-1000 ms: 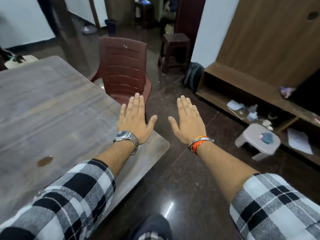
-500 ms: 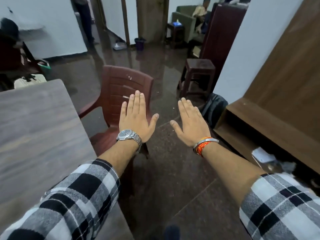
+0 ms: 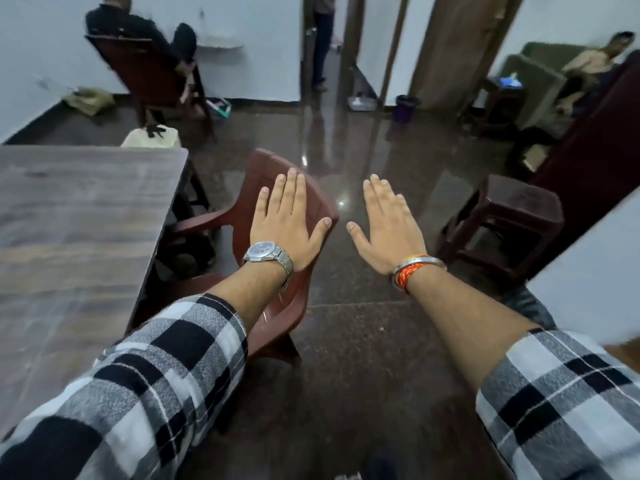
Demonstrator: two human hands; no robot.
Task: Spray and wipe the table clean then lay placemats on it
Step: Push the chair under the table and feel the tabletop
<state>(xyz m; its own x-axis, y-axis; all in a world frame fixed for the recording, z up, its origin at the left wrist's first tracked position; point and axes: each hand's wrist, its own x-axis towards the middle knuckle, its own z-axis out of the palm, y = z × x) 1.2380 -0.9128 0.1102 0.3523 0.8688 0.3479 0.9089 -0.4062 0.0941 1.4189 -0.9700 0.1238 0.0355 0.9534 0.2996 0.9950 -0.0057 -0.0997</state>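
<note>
left hand [image 3: 287,220]: hovering flat, palm down, fingers straight and together, holding nothing, over the plastic chair [image 3: 294,306].
right hand [image 3: 388,230]: hovering likewise, thumb spread, empty.
table [image 3: 79,237]: sitting left, apart from both hands; top looking stiff and smooth, probably heavy, so wiping means pressing flat, not lifting.
spray, cloth, placemats: not showing.

No text, label or number can be read anywhere; the wristwatch [image 3: 265,251] dial is too blurred.
</note>
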